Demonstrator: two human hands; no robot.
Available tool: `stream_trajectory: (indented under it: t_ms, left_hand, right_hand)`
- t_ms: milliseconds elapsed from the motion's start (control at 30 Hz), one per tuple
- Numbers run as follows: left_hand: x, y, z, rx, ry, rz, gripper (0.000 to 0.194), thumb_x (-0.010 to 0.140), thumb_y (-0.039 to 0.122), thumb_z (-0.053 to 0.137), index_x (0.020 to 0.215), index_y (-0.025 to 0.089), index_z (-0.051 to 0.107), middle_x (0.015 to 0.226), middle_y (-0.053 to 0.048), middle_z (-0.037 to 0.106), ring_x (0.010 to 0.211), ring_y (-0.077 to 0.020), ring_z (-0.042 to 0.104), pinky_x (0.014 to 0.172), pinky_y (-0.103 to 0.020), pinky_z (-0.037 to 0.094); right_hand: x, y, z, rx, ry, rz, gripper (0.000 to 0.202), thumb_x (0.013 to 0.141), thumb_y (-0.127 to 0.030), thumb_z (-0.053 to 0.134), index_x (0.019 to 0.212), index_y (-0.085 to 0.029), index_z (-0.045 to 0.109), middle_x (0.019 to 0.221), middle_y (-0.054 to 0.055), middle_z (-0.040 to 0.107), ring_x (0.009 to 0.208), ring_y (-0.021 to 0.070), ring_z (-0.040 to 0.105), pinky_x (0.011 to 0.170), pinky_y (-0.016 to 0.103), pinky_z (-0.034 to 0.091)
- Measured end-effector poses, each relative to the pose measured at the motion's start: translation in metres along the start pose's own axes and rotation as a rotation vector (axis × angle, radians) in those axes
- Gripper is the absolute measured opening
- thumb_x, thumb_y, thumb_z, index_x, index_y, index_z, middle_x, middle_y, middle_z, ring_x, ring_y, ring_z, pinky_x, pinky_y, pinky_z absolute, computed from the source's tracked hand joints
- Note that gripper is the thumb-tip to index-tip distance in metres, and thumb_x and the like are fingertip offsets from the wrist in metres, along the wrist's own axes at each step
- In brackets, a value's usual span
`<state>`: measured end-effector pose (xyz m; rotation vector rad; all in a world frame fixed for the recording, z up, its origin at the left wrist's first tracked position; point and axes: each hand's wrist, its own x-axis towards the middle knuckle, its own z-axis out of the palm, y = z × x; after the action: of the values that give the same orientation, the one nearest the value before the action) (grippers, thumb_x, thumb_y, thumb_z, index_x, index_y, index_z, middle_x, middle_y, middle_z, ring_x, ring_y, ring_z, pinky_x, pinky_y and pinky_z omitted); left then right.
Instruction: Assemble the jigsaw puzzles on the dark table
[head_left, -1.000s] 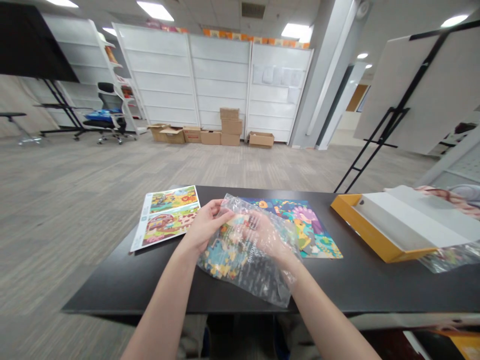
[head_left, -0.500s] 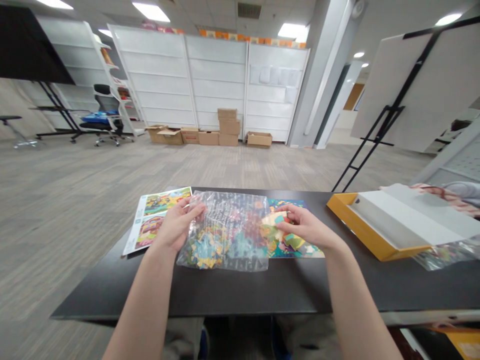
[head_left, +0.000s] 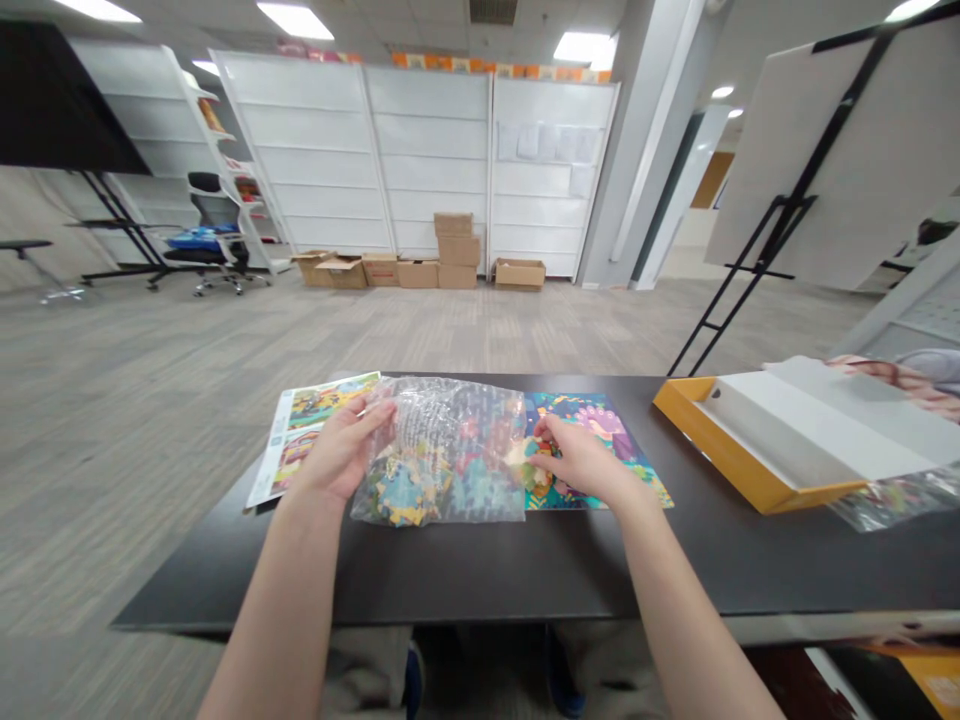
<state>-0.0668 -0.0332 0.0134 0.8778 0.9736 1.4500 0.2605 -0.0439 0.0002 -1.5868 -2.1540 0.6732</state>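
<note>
A clear plastic bag (head_left: 427, 415) of jigsaw puzzle pieces (head_left: 409, 488) lies on the table. My left hand (head_left: 341, 450) grips its upper left side between thumb and fingers. At the bag's right edge, my right hand (head_left: 574, 458) has thumb and fingers curled around a few puzzle pieces (head_left: 523, 453), a pale one among them. Beneath that hand lies a colourful printed picture sheet (head_left: 600, 420), its left part covered by the bag. Another printed sheet (head_left: 281, 440) lies partly behind my left hand and the bag.
A yellow and white open box (head_left: 739, 455) stands on the right of the black table (head_left: 450, 580). Beside it lies another clear plastic bag (head_left: 896, 500). An easel-like stand (head_left: 757, 265) rises behind the table; cardboard boxes (head_left: 457, 255) line the far wall.
My right hand has moved left to the bag's edge with the puzzle pieces. The loose pieces seen on the picture sheet have gone, leaving more of its print visible. My left hand keeps its hold.
</note>
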Motion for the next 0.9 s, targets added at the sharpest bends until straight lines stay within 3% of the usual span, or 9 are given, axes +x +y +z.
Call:
stream_trajectory:
  t_ms: [133,200,233,367,467,600,733,900]
  left_hand:
    - [-0.002,0.001,0.003,-0.013,-0.003,-0.002,0.044,0.059,0.021,0.092,0.095,0.013,0.070,0.080,-0.002,0.073,0.065,-0.0104,0.065,0.060,-0.019,0.053]
    - [-0.003,0.001,0.005,-0.021,-0.015,-0.001,0.044,0.060,0.020,0.092,0.097,0.013,0.070,0.081,-0.001,0.073,0.065,-0.0098,0.065,0.060,-0.018,0.053]
    - [-0.003,0.000,0.006,-0.026,-0.020,0.001,0.043,0.060,0.020,0.091,0.098,0.013,0.070,0.082,-0.002,0.073,0.065,-0.0095,0.065,0.060,-0.018,0.053]
    - [-0.004,-0.002,0.009,-0.034,-0.036,0.000,0.043,0.062,0.021,0.091,0.099,0.014,0.070,0.082,-0.001,0.073,0.065,-0.0090,0.065,0.062,-0.018,0.053]
    - [-0.004,-0.003,0.010,-0.037,-0.039,0.011,0.045,0.062,0.022,0.091,0.100,0.014,0.069,0.083,-0.002,0.073,0.067,-0.0100,0.066,0.064,-0.019,0.054]
    - [-0.005,-0.006,0.011,-0.026,-0.047,0.018,0.046,0.061,0.024,0.092,0.100,0.014,0.069,0.084,-0.002,0.074,0.068,-0.0106,0.067,0.064,-0.020,0.053]
    - [-0.008,-0.008,0.016,-0.020,-0.072,0.017,0.045,0.063,0.025,0.092,0.100,0.015,0.070,0.084,-0.001,0.074,0.069,-0.0101,0.067,0.064,-0.019,0.052]
    - [-0.013,-0.005,0.025,-0.052,-0.076,0.004,0.046,0.060,0.023,0.093,0.099,0.014,0.070,0.088,-0.003,0.075,0.072,-0.0106,0.067,0.069,-0.019,0.053]
  right_hand:
    - [0.003,-0.003,-0.004,-0.182,0.198,-0.133,0.008,0.082,-0.023,0.069,0.085,-0.020,0.062,0.093,0.008,0.069,0.091,0.0238,0.065,0.079,0.033,0.047]
    - [0.000,-0.017,-0.008,-0.104,0.280,-0.183,0.007,0.087,-0.024,0.064,0.081,-0.020,0.063,0.090,0.007,0.069,0.090,0.0225,0.064,0.079,0.033,0.046]
    - [-0.002,-0.027,-0.008,-0.023,0.274,-0.202,0.012,0.090,-0.026,0.060,0.080,-0.020,0.063,0.084,0.005,0.069,0.083,0.0201,0.063,0.075,0.031,0.046]
    - [-0.011,-0.063,0.004,0.215,-0.022,-0.342,0.021,0.095,-0.033,0.055,0.091,-0.021,0.071,0.079,0.001,0.070,0.069,0.0160,0.062,0.066,0.028,0.048]
    - [-0.010,-0.076,0.024,0.223,0.038,-0.393,0.023,0.095,-0.030,0.054,0.109,-0.023,0.070,0.101,0.005,0.073,0.084,0.0199,0.066,0.081,0.034,0.052]
    - [-0.006,-0.083,0.043,0.235,0.025,-0.347,0.041,0.094,-0.032,0.056,0.135,-0.023,0.057,0.111,0.008,0.072,0.091,0.0225,0.068,0.088,0.039,0.054]
    - [-0.006,-0.097,0.055,0.109,-0.019,-0.363,0.054,0.088,-0.032,0.066,0.139,-0.021,0.054,0.133,0.014,0.065,0.123,0.0318,0.061,0.109,0.048,0.044]
    - [0.000,-0.109,0.064,0.108,-0.006,-0.335,0.056,0.087,-0.037,0.065,0.139,-0.018,0.055,0.135,0.016,0.065,0.125,0.0354,0.060,0.109,0.052,0.044]
